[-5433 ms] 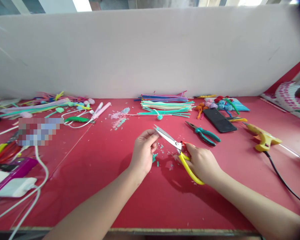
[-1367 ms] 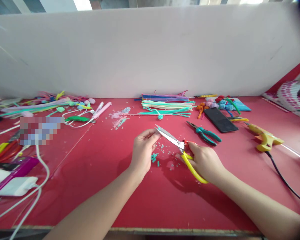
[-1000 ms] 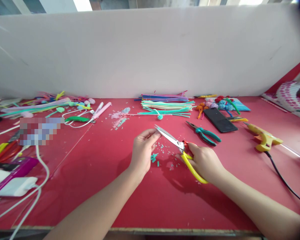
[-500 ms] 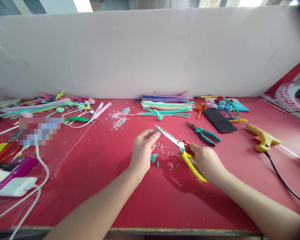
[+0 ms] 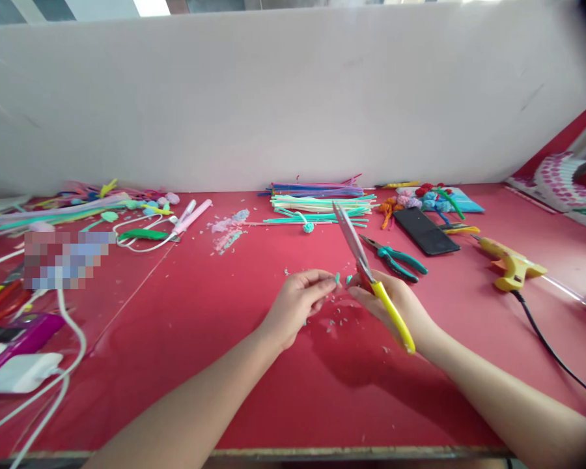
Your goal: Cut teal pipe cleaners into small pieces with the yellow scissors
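Here I am at the red surface [image 5: 273, 407], its near edge running under my forearms. Just beyond, pale clippings [image 5: 340, 320] lie scattered below my grip on both sides. And now the hands: my left grip [image 5: 300, 301] is closed in a pinch, a small teal piece [image 5: 337, 279] poking up at the fingertips! My right grip [image 5: 395, 303] is wrapped on the scissors [image 5: 354, 241], yellow handle toward me, blades pointing away and clear of the piece. A second teal bit [image 5: 349, 280] shows right at the right fingertips, just across a narrow gap; whether it is pinched or only touching, I can't tell.

So this looks to me like a handling beat between snips, fingertips doing the work while the scissors ride along. The next move, I'd say, calls for a steady left pinch and for keeping those blades off my fingers; any further cut would need them swung back to the teal.

Farther out, the pliers [image 5: 395, 257] lie beside the phone [image 5: 427, 230], and against the white wall [image 5: 293, 104] sits the bundle of coloured stems [image 5: 322, 204].
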Demonstrator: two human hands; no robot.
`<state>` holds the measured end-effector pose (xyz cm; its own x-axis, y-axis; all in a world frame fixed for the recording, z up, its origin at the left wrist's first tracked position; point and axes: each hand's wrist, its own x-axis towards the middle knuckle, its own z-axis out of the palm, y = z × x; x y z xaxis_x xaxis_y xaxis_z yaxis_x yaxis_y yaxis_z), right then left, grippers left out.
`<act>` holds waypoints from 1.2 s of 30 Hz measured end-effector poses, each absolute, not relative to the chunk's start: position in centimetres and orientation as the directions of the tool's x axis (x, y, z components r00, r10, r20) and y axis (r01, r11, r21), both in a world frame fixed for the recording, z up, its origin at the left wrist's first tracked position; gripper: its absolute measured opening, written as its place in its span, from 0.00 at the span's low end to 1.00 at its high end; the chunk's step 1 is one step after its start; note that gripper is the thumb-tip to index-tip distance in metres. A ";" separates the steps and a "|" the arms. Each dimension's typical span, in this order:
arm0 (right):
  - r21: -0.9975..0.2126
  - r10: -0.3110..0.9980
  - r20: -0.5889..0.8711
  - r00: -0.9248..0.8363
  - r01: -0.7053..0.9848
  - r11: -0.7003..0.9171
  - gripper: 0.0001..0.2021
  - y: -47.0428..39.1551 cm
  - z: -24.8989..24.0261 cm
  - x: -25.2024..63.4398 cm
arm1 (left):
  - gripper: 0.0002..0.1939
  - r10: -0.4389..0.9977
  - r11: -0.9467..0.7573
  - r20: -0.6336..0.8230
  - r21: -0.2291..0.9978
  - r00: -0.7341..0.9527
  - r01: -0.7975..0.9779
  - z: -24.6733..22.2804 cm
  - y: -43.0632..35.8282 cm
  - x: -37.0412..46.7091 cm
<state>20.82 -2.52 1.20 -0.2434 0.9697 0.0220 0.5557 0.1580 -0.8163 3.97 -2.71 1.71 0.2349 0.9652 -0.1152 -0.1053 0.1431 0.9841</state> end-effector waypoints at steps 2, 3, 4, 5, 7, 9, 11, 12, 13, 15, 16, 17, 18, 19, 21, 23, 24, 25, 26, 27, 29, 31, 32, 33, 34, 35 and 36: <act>-0.873 0.966 0.029 -0.258 0.464 0.150 0.10 -2.8 1.6 20.7 | 0.10 0.942 0.160 -0.133 0.985 0.309 -0.063 1.8 -2.9 4.3; -0.886 0.964 0.034 -0.264 0.438 0.151 0.09 -2.8 1.8 20.7 | 0.10 0.932 0.163 -0.138 0.985 0.337 -0.048 1.9 -3.0 4.4; -0.893 0.962 0.034 -0.270 0.424 0.151 0.08 -2.9 1.9 20.8 | 0.10 0.923 0.165 -0.142 0.986 0.358 -0.034 1.9 -3.1 4.5; -0.897 0.962 0.031 -0.273 0.417 0.147 0.07 -3.0 1.9 20.8 | 0.10 0.915 0.164 -0.146 0.986 0.376 -0.017 2.0 -3.1 4.6; -0.901 0.963 0.010 -0.271 0.415 0.127 0.06 -3.0 1.9 20.8 | 0.10 0.912 0.139 -0.139 0.990 0.386 0.028 2.0 -3.2 4.6; -0.904 0.962 -0.015 -0.272 0.415 0.103 0.05 -3.1 1.8 20.8 | 0.10 0.927 0.074 -0.099 0.994 0.361 0.081 1.9 -3.2 4.5; -0.904 0.961 -0.025 -0.274 0.417 0.095 0.06 -3.1 1.6 20.7 | 0.10 0.943 0.003 -0.050 0.990 0.329 0.141 1.8 -3.2 4.4; -0.902 0.961 -0.024 -0.275 0.420 0.097 0.06 -3.1 1.5 20.7 | 0.09 0.946 -0.022 -0.034 0.986 0.321 0.167 1.7 -3.2 4.4; -0.899 0.961 -0.022 -0.276 0.426 0.102 0.06 -3.1 1.5 20.6 | 0.09 0.948 -0.037 -0.026 0.981 0.318 0.189 1.6 -3.2 4.4; -0.883 0.960 -0.014 -0.279 0.453 0.119 0.08 -3.1 1.3 20.6 | 0.08 0.947 -0.048 -0.023 0.976 0.321 0.212 1.5 -3.2 4.4; -0.868 0.958 -0.006 -0.285 0.477 0.137 0.09 -3.0 1.3 20.7 | 0.08 0.948 -0.049 -0.020 0.977 0.317 0.209 1.5 -3.1 4.4; -0.845 0.957 0.005 -0.291 0.510 0.160 0.10 -3.0 1.2 20.7 | 0.08 0.953 -0.045 -0.018 0.979 0.304 0.197 1.5 -3.1 4.4; -0.810 0.956 0.019 -0.293 0.556 0.187 0.11 -2.9 1.2 20.8 | 0.07 0.961 -0.033 -0.017 0.984 0.276 0.175 1.5 -3.0 4.3; -0.759 0.956 0.033 -0.292 0.614 0.214 0.12 -2.8 1.2 20.9 | 0.07 0.972 -0.012 -0.021 0.990 0.233 0.142 1.5 -2.9 4.2; -0.622 0.961 0.062 -0.271 0.742 0.250 0.14 -2.7 1.2 21.0 | 0.08 0.992 0.041 -0.047 0.998 0.118 0.050 1.5 -2.5 4.0; -0.477 0.966 0.088 -0.242 0.841 0.254 0.14 -2.7 1.2 21.0 | 0.08 0.997 0.075 -0.075 0.995 0.010 -0.059 1.5 -2.1 3.5; -0.417 0.967 0.095 -0.235 0.873 0.253 0.15 -2.7 1.1 21.0 | 0.08 0.996 0.078 -0.082 0.991 -0.027 -0.111 1.5 -2.0 3.3; -0.369 0.967 0.100 -0.233 0.894 0.253 0.15 -2.7 1.1 21.0 | 0.08 0.995 0.070 -0.079 0.985 -0.053 -0.155 1.6 -1.8 3.1; -0.329 0.967 0.105 -0.230 0.910 0.252 0.16 -2.7 1.0 21.0 | 0.07 0.995 0.053 -0.069 0.980 -0.075 -0.190 1.6 -1.7 2.9; -0.295 0.967 0.108 -0.229 0.922 0.251 0.16 -2.7 0.9 21.0 | 0.07 0.994 0.034 -0.056 0.976 -0.095 -0.216 1.6 -1.6 2.7; -0.243 0.965 0.120 -0.232 0.936 0.255 0.17 -2.7 0.7 21.0 | 0.07 0.991 0.002 -0.034 0.970 -0.127 -0.242 1.7 -1.6 2.5; -0.210 0.960 0.134 -0.247 0.939 0.272 0.17 -2.7 0.5 21.0 | 0.07 0.988 -0.017 -0.023 0.966 -0.151 -0.256 1.9 -1.6 2.5; -0.197 0.956 0.140 -0.257 0.939 0.281 0.18 -2.7 0.4 21.0 | 0.07 0.987 -0.022 -0.021 0.964 -0.158 -0.265 1.9 -1.7 2.5; -0.185 0.953 0.144 -0.267 0.939 0.291 0.18 -2.7 0.3 21.0 | 0.06 0.986 -0.026 -0.020 0.962 -0.164 -0.273 2.0 -1.7 2.5; -0.172 0.951 0.147 -0.273 0.939 0.297 0.18 -2.7 0.2 21.0 | 0.06 0.985 -0.030 -0.019 0.959 -0.171 -0.281 2.0 -1.7 2.5; -0.158 0.949 0.150 -0.278 0.941 0.300 0.18 -2.7 0.1 21.0 | 0.06 0.984 -0.034 -0.018 0.958 -0.177 -0.286 2.1 -1.7 2.6; -0.145 0.947 0.153 -0.281 0.942 0.303 0.18 -2.7 0.0 21.0 | 0.05 0.983 -0.036 -0.018 0.957 -0.183 -0.288 2.1 -1.7 2.6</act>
